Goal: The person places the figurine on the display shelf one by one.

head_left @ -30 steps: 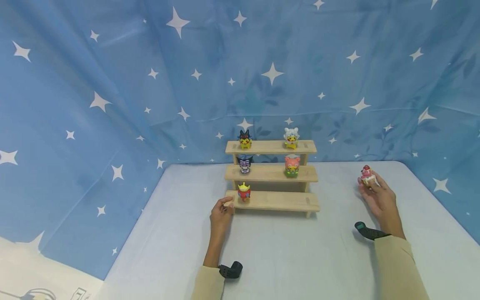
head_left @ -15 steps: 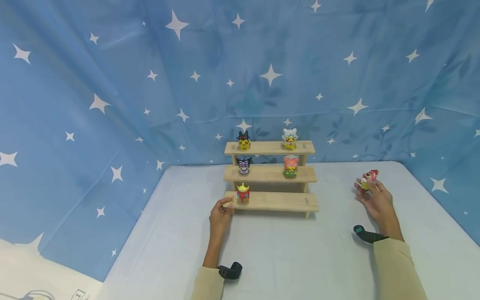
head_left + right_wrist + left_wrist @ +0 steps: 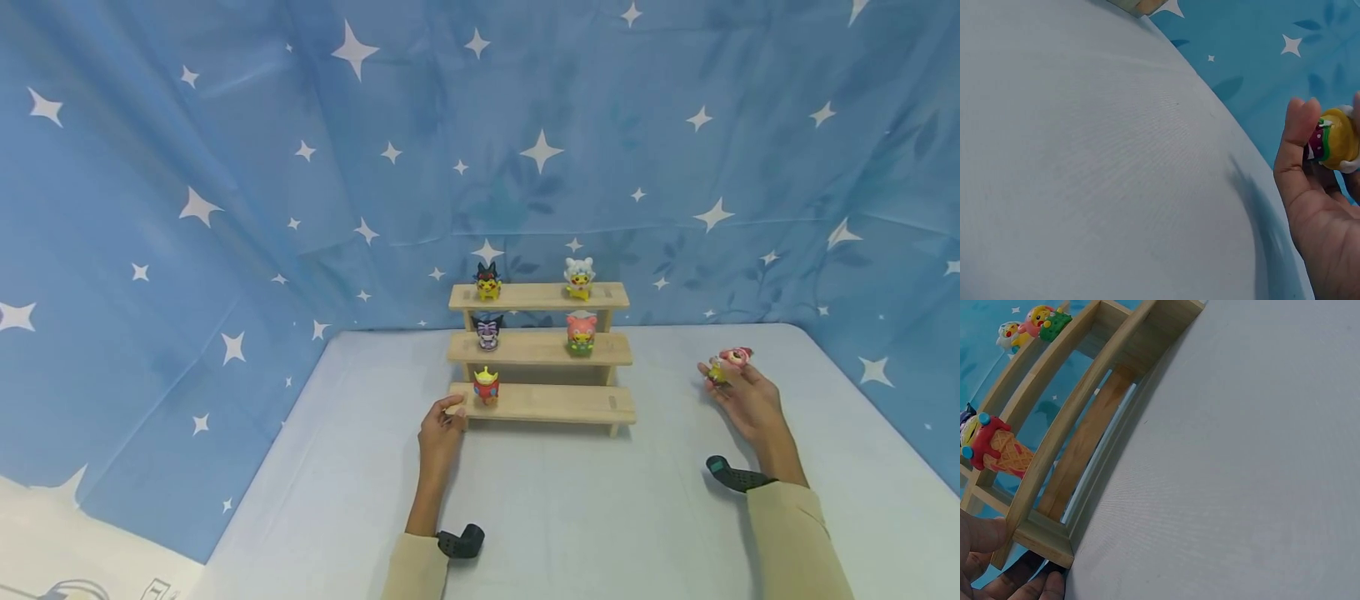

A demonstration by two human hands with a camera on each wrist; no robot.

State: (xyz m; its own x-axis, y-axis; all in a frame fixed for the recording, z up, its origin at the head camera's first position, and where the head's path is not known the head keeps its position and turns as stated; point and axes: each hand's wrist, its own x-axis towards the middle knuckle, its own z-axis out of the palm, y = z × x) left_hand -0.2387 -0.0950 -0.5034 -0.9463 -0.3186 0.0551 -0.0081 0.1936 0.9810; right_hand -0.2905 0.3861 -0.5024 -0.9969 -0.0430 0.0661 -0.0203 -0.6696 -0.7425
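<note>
My left hand [image 3: 441, 429] grips the left end of the bottom tier of a three-step wooden display stand [image 3: 555, 403]; in the left wrist view the thumb [image 3: 984, 532] lies against the board, with fingers around its leg. Off to the right, my right hand [image 3: 752, 408] holds a small toy figurine [image 3: 736, 357] above the table, tilted sideways. Its top is pink and red. The right wrist view shows its yellow body and purple-and-green base [image 3: 1317, 141] between the fingers, partly cut off by the frame. A red figurine with a yellow top [image 3: 486, 388] stands on the bottom tier near my left hand.
On the middle tier stand a purple-and-black figurine [image 3: 488, 333] and a pink-and-green one [image 3: 581, 335]. The top tier bears a black-eared yellow figurine [image 3: 488, 283] and a white-hooded one [image 3: 579, 279]. A blue star-patterned curtain [image 3: 420, 200] hangs behind the white-covered table [image 3: 570, 517].
The figurine in my right hand has turned from upright to tilted on its side, and that hand has shifted slightly left and nearer. My left hand stays on the stand.
</note>
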